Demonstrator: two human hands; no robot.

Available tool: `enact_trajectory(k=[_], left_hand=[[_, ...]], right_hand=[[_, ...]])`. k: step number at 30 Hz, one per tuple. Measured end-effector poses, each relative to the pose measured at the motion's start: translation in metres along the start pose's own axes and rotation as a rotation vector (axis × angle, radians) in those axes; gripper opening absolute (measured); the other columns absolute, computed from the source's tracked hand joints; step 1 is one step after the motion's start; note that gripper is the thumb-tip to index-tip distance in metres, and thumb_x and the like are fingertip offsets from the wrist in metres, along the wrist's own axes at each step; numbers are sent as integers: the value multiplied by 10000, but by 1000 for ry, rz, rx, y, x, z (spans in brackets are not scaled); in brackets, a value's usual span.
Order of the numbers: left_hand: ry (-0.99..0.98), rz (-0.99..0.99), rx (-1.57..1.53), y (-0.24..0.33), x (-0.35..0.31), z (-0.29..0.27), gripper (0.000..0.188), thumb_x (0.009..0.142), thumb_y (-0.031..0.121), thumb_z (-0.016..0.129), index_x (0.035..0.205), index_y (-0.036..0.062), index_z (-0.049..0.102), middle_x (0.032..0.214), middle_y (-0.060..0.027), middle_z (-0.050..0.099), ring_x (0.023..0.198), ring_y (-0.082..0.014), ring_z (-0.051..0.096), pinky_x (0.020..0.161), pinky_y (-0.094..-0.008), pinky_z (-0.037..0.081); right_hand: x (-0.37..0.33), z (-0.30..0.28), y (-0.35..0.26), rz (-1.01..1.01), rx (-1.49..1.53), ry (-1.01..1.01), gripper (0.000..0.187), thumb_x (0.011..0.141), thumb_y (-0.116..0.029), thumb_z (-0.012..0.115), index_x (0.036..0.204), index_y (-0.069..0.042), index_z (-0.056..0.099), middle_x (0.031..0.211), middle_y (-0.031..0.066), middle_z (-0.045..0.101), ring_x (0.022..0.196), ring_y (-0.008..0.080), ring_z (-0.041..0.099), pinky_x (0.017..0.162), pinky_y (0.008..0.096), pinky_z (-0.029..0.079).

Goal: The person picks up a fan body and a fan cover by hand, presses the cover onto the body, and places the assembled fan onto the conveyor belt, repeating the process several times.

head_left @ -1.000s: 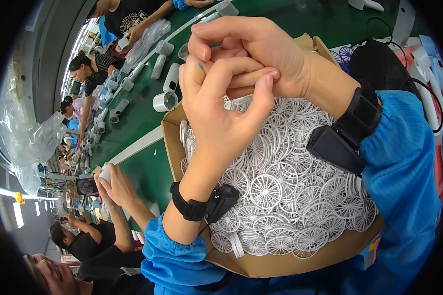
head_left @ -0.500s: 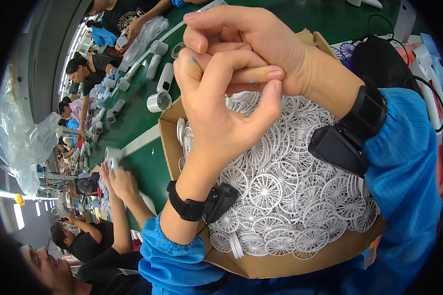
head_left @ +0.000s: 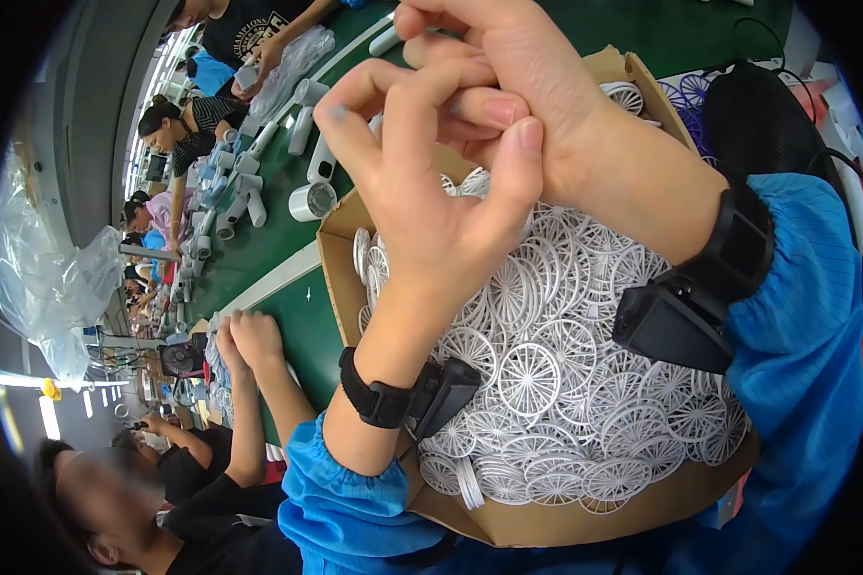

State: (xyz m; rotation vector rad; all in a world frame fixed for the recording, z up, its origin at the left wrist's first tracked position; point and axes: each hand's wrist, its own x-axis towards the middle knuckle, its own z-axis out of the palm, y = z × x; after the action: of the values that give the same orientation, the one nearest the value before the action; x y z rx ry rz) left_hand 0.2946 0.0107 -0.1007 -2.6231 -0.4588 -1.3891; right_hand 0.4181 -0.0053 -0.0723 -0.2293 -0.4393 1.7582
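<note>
My left hand (head_left: 431, 182) and my right hand (head_left: 537, 86) are pressed together above a cardboard box. The fingers of both hands are curled and overlap, with the left thumb raised beside a bent finger. No object shows between them, though the inner fingers are hidden. Below, the cardboard box (head_left: 547, 527) is filled with many white spoked wheels (head_left: 529, 380), thin round rings lying in heaps. Both wrists wear a black strap with a dark device, and blue sleeves cover the forearms.
A green table (head_left: 297, 311) stretches to the left with white cylindrical housings (head_left: 312, 201) on it. A co-worker's hands (head_left: 249, 340) rest together near the table's edge. Behind the box are purple wheels (head_left: 686, 91) and a black mesh object (head_left: 753, 120). Clear plastic (head_left: 53, 268) hangs at left.
My joined hands have shifted slightly up and left, still touching. The co-worker's hands, earlier blurred around a white part, are now together without it visible. The view has tilted a little.
</note>
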Motion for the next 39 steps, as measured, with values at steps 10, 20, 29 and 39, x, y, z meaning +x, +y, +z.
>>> enact_trajectory(k=[10,20,29,39], left_hand=[[207,-89,-301,-4,1,17,349,783,84,697,1090,45,535,1059,-87,549,1029,-212,493,875,-334,392],[103,-28,-169,-7,-2,6,334,888,69,630,1150,26,426,1140,-87,526,1014,-136,537,866,-289,429],[260,-120,-373,-4,-1,10,311,776,37,712,1026,17,529,1012,-75,548,905,-160,529,818,-287,413],[175,-98,-359,-2,0,8,319,857,54,670,1091,22,455,1089,-72,540,979,-128,538,879,-288,422]], right_hand=[[-5,9,-2,-132,-73,243,227,957,-288,487,897,-71,450,581,-3,406,424,91,395,399,223,343],[-5,7,-1,-90,-31,265,232,958,-297,484,914,-70,455,607,9,427,480,109,456,426,219,371],[-4,9,1,-71,-30,273,231,955,-294,478,909,-70,446,593,8,414,480,120,442,434,229,383],[-4,12,-1,-80,-21,259,217,950,-282,467,898,-74,437,578,3,373,501,123,408,453,246,371]])
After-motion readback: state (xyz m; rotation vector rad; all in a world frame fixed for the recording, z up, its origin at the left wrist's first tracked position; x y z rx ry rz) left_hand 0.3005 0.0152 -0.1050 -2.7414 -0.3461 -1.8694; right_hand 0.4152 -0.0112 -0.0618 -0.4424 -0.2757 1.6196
